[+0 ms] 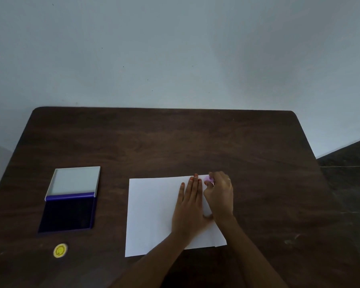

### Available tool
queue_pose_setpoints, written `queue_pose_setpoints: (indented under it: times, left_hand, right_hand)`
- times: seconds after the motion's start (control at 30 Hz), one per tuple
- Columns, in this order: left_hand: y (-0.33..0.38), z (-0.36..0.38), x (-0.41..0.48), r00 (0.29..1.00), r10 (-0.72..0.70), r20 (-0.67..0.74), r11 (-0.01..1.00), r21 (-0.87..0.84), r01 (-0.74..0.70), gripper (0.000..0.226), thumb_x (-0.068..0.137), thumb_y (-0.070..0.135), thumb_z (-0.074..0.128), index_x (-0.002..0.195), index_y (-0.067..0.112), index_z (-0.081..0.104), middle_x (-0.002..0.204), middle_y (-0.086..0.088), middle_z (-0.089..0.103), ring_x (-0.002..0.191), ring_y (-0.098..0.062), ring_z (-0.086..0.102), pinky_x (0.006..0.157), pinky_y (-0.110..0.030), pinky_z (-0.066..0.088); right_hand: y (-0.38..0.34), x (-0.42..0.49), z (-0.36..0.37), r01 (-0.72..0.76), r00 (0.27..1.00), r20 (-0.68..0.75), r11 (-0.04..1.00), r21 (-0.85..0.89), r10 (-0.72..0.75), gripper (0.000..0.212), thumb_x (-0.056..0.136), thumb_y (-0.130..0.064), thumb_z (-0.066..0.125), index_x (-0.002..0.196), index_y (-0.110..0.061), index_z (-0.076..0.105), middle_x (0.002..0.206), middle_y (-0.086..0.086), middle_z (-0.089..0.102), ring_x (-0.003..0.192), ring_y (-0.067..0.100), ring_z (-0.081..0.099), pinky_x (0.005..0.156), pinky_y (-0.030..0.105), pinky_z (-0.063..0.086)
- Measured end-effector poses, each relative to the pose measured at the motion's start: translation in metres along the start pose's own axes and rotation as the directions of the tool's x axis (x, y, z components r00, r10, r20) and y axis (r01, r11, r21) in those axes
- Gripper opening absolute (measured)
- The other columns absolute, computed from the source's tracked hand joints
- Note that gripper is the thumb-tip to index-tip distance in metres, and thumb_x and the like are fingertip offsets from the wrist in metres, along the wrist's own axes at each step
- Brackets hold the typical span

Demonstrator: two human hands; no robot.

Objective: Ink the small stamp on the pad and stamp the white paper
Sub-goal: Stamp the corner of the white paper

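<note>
A white paper (152, 215) lies on the dark wooden table (175, 142). My left hand (190, 206) rests flat on the paper's right half, fingers together and pointing away from me. My right hand (219, 196) is at the paper's far right corner, its fingertips closed on a small pink-purple stamp (208, 179) that sits at the paper's edge. An ink pad (68, 214) with a dark blue surface lies open at the left, its white lid (75, 180) folded back.
A small round yellow stamp or cap (60, 250) lies near the front left, below the ink pad. The table's far edge meets a pale wall. A dark floor shows past the table's right edge.
</note>
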State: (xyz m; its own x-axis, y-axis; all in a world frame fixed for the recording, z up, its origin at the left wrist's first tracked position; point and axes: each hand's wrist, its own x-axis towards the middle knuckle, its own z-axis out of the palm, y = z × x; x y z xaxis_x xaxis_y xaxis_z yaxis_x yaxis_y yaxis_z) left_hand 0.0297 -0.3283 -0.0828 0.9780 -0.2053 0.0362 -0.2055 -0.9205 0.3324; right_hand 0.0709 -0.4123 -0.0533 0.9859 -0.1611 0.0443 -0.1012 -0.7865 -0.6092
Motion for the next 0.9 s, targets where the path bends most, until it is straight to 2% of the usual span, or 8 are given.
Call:
queue_pose_setpoints:
  times: [0.43, 0.5, 0.53, 0.63, 0.7, 0.77, 0.83, 0.9]
  left_hand:
    - [0.0, 0.001, -0.001, 0.998, -0.028, 0.056, 0.999, -0.016, 0.029, 0.088, 0.06, 0.069, 0.064, 0.124, 0.009, 0.052, 0.132, -0.012, 0.054, 0.12, -0.028, 0.051, 0.099, -0.046, 0.034]
    - [-0.001, 0.002, 0.0, 0.996, -0.038, 0.075, 0.996, -0.073, 0.044, 0.089, 0.066, 0.067, 0.061, 0.131, 0.01, 0.043, 0.139, -0.013, 0.045, 0.127, -0.029, 0.042, 0.104, -0.051, 0.024]
    - [-0.001, 0.003, 0.0, 0.995, -0.044, 0.087, 0.992, -0.111, 0.053, 0.089, 0.069, 0.066, 0.058, 0.135, 0.01, 0.036, 0.144, -0.012, 0.037, 0.132, -0.029, 0.034, 0.107, -0.052, 0.015]
    - [-0.004, 0.008, 0.0, 0.99, -0.038, 0.139, 0.989, -0.136, 0.057, 0.095, 0.074, 0.07, 0.045, 0.143, 0.015, 0.008, 0.154, -0.007, 0.009, 0.141, -0.024, 0.006, 0.111, -0.044, -0.011]
    - [-0.005, 0.01, -0.001, 0.988, -0.04, 0.147, 0.99, -0.129, 0.059, 0.098, 0.074, 0.073, 0.039, 0.143, 0.015, 0.0, 0.155, -0.006, 0.003, 0.141, -0.02, -0.003, 0.109, -0.043, -0.016]
    - [-0.005, 0.011, -0.001, 0.987, -0.059, 0.148, 0.99, -0.12, 0.077, 0.101, 0.073, 0.076, 0.035, 0.143, 0.014, -0.003, 0.154, -0.004, -0.003, 0.139, -0.018, -0.009, 0.109, -0.042, -0.017]
    - [-0.004, 0.013, -0.002, 0.986, -0.073, 0.153, 0.991, -0.103, 0.089, 0.104, 0.071, 0.079, 0.032, 0.142, 0.015, -0.008, 0.152, 0.0, -0.011, 0.138, -0.016, -0.014, 0.108, -0.039, -0.017]
    - [-0.005, 0.014, -0.001, 0.984, -0.086, 0.154, 0.991, -0.092, 0.101, 0.105, 0.069, 0.081, 0.031, 0.142, 0.017, -0.01, 0.151, 0.002, -0.013, 0.137, -0.014, -0.016, 0.109, -0.037, -0.016]
  right_hand:
    - [0.005, 0.001, -0.001, 0.013, 0.999, -0.046, 0.996, 0.087, -0.009, 0.013, 0.071, 0.009, 0.066, 0.083, 0.004, 0.063, 0.082, 0.023, 0.067, 0.079, 0.033, 0.061, 0.073, 0.035, 0.048]
    - [0.007, 0.003, -0.003, 0.022, 0.999, -0.037, 0.99, 0.138, -0.017, 0.011, 0.071, 0.008, 0.067, 0.08, 0.003, 0.063, 0.08, 0.019, 0.067, 0.076, 0.027, 0.061, 0.071, 0.033, 0.05]
    - [0.009, 0.005, -0.004, -0.003, 1.0, -0.015, 0.986, 0.166, 0.005, 0.011, 0.073, 0.005, 0.067, 0.081, 0.001, 0.063, 0.081, 0.015, 0.066, 0.075, 0.021, 0.059, 0.07, 0.025, 0.049]
    - [0.017, 0.008, -0.009, -0.248, 0.969, 0.079, 0.918, 0.309, 0.236, 0.014, 0.076, -0.009, 0.069, 0.089, -0.008, 0.063, 0.086, 0.001, 0.062, 0.074, 0.006, 0.053, 0.063, 0.01, 0.038]
    - [0.023, 0.008, -0.017, -0.446, 0.88, 0.132, 0.695, 0.564, 0.457, 0.018, 0.075, -0.012, 0.07, 0.092, -0.013, 0.063, 0.089, 0.0, 0.066, 0.078, 0.007, 0.059, 0.063, 0.016, 0.043]
    - [0.028, 0.011, -0.031, -0.539, 0.721, 0.306, 0.226, 0.811, 0.622, 0.016, 0.08, -0.011, 0.065, 0.096, -0.011, 0.063, 0.09, 0.003, 0.066, 0.083, 0.01, 0.062, 0.065, 0.019, 0.047]
    - [0.037, 0.017, -0.044, -0.499, 0.587, 0.498, -0.2, 0.843, 0.638, 0.009, 0.086, -0.009, 0.055, 0.092, -0.007, 0.062, 0.088, 0.006, 0.063, 0.08, 0.011, 0.059, 0.064, 0.022, 0.047]
    - [0.043, 0.022, -0.054, -0.441, 0.539, 0.59, -0.395, 0.806, 0.601, 0.011, 0.088, -0.01, 0.05, 0.085, -0.007, 0.059, 0.085, 0.007, 0.059, 0.074, 0.012, 0.055, 0.063, 0.023, 0.045]
